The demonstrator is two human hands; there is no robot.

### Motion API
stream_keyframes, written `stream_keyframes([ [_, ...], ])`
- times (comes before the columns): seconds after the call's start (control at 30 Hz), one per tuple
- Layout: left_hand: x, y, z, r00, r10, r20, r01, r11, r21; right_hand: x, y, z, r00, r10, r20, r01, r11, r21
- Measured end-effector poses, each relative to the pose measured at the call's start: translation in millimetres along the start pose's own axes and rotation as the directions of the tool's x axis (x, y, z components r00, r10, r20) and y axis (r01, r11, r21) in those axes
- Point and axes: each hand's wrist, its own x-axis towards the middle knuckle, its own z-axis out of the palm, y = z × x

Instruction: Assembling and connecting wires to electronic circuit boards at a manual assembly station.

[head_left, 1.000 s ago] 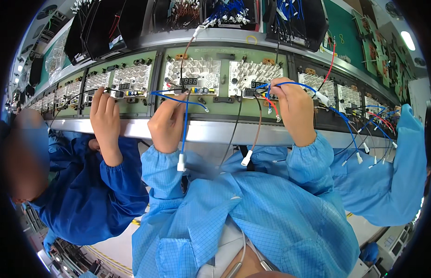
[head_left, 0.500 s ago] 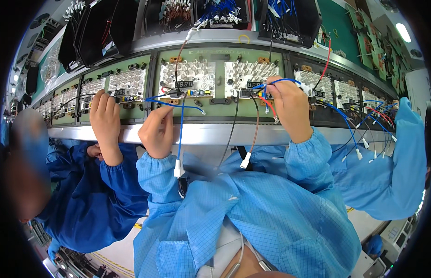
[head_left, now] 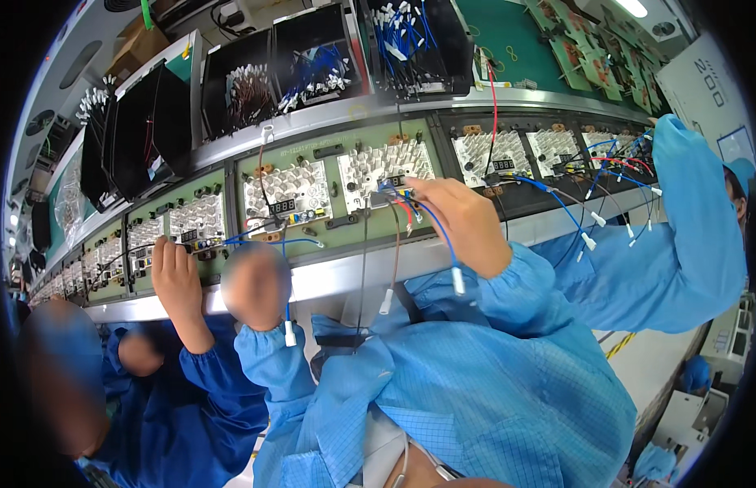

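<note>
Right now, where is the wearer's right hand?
In the head view, the right hand is right of centre, its fingers close to a black display, with a blue wire hanging at its left edge.

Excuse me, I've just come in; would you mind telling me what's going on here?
The person's right hand has its fingers beside the small display on a white circuit board; whether they grip anything is unclear. A blue wire hangs from that board, its white connector dangling. The left hand is blurred, in front of the neighbouring board. To the left, a co-worker's hand is at other boards.
</note>
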Motion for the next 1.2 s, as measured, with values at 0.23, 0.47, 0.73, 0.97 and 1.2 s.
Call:
stream_keyframes([
  [0.23,0.6,-4.4,-7.4,1.0,0.007,-0.016,-0.008,0.999,-0.04,-47.7,-18.7,-90.6,0.99,-0.12,-0.075,0.129,0.982,0.138],
  [0.47,-4.1,-8.5,-6.2,0.999,0.02,-0.034,-0.023,0.994,-0.104,15.6,-57.0,-216.6,0.856,-0.499,0.138,0.51,0.769,-0.385],
  [0.73,-13.2,-1.8,-15.8,0.997,-0.059,-0.058,0.051,0.989,-0.135,168.2,-0.9,-66.4,0.224,-0.468,0.855,0.969,0.197,-0.146],
  [0.97,-19.8,-1.5,-15.9,0.999,0.005,-0.047,-0.009,0.995,-0.097,174.0,46.6,-7.8,0.151,-0.322,0.935,0.981,0.167,-0.101],
  [1.2,-20.4,-4.4,-17.1,0.992,0.126,-0.02,-0.127,0.991,-0.052,209.5,53.2,-25.2,0.04,-0.451,0.892,0.999,-0.01,-0.05],
])
